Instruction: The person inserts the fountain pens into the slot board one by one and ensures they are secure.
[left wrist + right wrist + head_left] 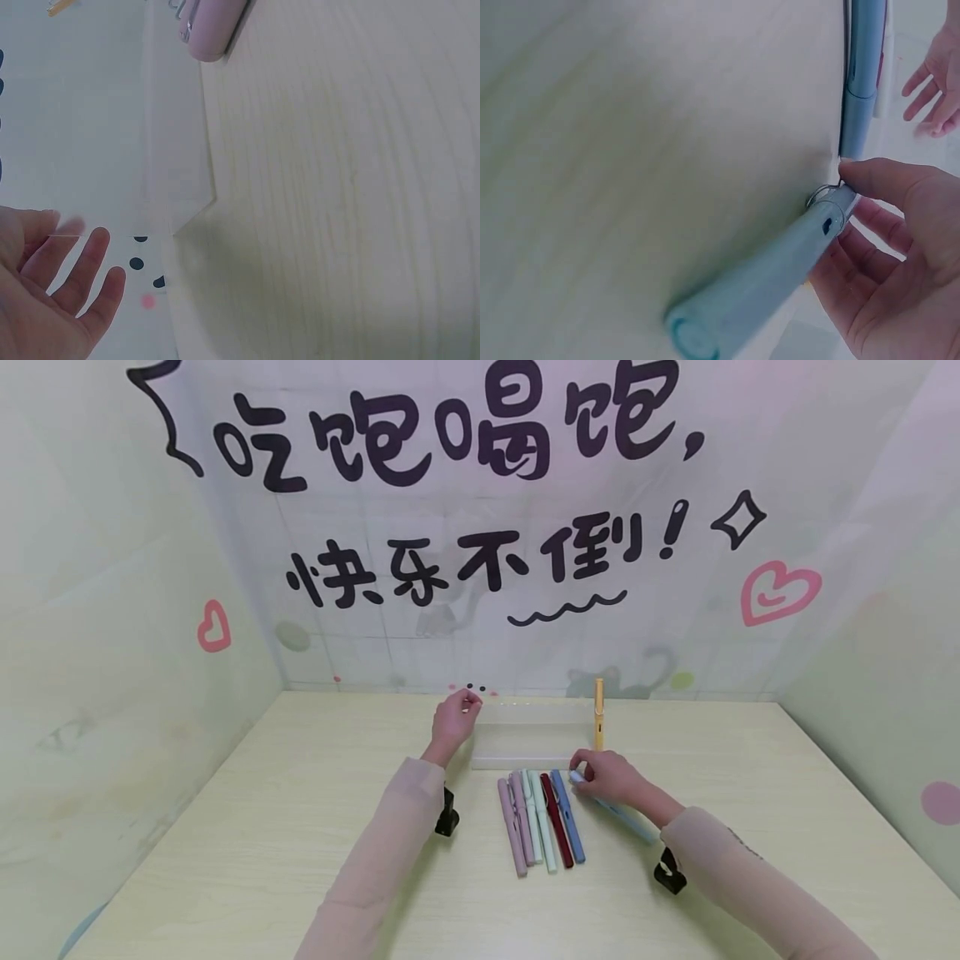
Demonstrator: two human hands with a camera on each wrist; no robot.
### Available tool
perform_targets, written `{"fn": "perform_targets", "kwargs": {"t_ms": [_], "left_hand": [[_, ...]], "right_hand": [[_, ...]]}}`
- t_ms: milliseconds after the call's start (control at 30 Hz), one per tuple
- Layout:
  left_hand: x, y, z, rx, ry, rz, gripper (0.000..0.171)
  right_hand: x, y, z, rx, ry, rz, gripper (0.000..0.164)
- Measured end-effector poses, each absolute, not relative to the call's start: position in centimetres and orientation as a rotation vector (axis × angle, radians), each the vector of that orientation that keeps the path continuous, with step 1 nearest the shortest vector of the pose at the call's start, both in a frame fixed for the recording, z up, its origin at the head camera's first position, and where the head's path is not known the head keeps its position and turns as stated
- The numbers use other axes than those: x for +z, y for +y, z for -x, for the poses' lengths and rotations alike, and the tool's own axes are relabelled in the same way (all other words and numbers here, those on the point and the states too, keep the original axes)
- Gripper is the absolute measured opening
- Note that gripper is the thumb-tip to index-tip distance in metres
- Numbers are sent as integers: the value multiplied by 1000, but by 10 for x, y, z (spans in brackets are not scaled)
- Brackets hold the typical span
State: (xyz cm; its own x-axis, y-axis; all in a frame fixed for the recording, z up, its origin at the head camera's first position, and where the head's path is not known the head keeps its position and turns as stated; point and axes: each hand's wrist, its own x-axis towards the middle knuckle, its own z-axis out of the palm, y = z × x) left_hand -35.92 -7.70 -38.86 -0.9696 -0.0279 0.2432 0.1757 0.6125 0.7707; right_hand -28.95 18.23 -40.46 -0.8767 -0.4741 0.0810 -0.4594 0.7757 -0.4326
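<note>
A clear plastic box (525,739) stands at the back of the table. My left hand (453,720) is at its left end, thumb and index finger pinching the box's edge while the other fingers stay spread in the left wrist view. Between thumb and fingers, my right hand (611,777) holds the clip end of a light blue pen (761,281). That pen slants toward the right sleeve, its far end near the tabletop. Left of it lies a row of capped pens: purple (512,831), mint (546,831), dark red (558,822) and blue (568,818).
A yellow pen (598,714) stands upright at the box's right end. The pale wooden table (262,827) extends to both sides. Behind it hangs a white printed sheet (450,643) with dark lettering, and side panels flank the table.
</note>
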Motion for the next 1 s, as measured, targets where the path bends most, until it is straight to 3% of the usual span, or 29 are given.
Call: {"fn": "perform_targets", "kwargs": {"t_ms": [300, 567, 1000], "left_hand": [[-389, -77, 359, -1272, -2609, 130, 13], [-390, -77, 360, -1260, -2616, 115, 13], [-387, -77, 357, -1253, -2612, 130, 13]], "right_hand": [[-394, 195, 293, -911, 2793, 862, 24], [-385, 205, 296, -1222, 2626, 577, 27], [-382, 205, 297, -1547, 2600, 536, 37]]}}
